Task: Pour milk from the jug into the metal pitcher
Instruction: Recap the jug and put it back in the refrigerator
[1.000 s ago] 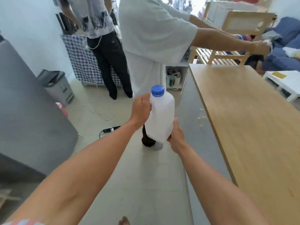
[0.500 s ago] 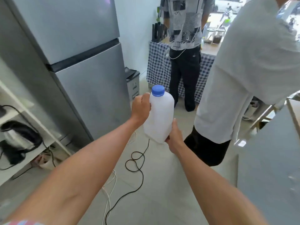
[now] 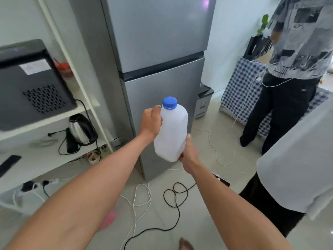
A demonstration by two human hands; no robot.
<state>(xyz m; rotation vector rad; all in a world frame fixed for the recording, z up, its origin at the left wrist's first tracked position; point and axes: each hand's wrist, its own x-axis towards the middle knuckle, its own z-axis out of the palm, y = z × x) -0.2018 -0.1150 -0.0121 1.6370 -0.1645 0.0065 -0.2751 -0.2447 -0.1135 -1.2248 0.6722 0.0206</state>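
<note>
Jug (image 3: 171,130) sits capped before the fridge (image 3: 162,105), your left hand (image 3: 151,121) gripping its handle side, right hand (image 3: 189,154) cupping its base; carrying step, pitcher unseen, so find it, then uncap

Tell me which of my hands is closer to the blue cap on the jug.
Left. Your left hand grips the jug high on its side, just below and beside the blue cap. Your right hand supports the bottom corner, well under it.
</note>
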